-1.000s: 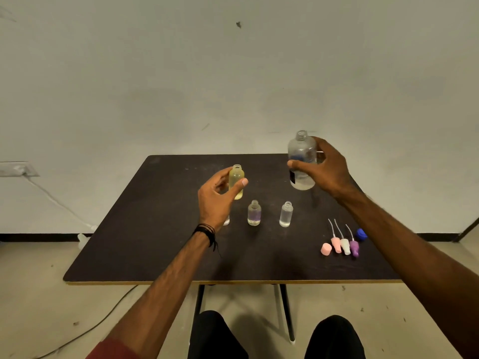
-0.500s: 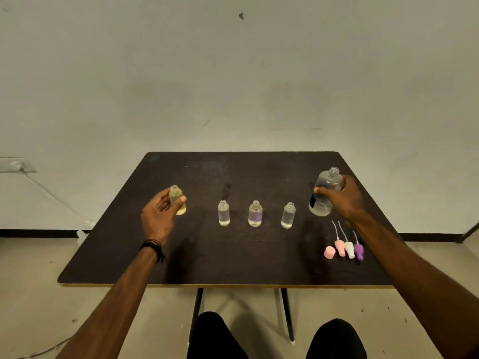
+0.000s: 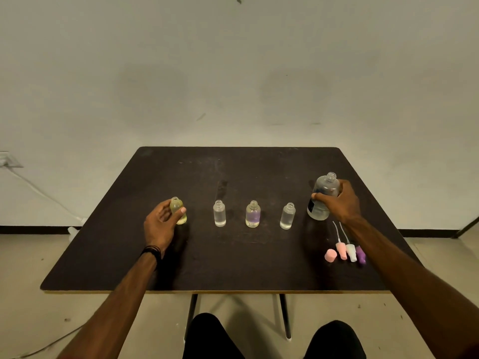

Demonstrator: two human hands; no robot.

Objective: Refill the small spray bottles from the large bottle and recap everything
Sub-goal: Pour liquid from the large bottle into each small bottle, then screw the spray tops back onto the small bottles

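pink, white and purple spray caps (image 3: pixel 346 251) lay near the table's (image 3: pixel 103 268) right edge. left hand (image 3: pixel 160 224) gripped the yellow bottle (image 3: pixel 178 210), right hand (image 3: pixel 342 200) the large bottle (image 3: pixel 322 196); both likely light, slick, best held mid-body. both now stood lowered onto the table.

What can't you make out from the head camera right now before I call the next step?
- Large bottle: the right hand covers its far side; its liquid level is unclear through the clear plastic.
- Yellow bottle: the left hand hides part of it, so whether it rests on the table is uncertain.
- Purple sprayer: the right forearm overlaps it.
- Blue cap: not visible in this view.
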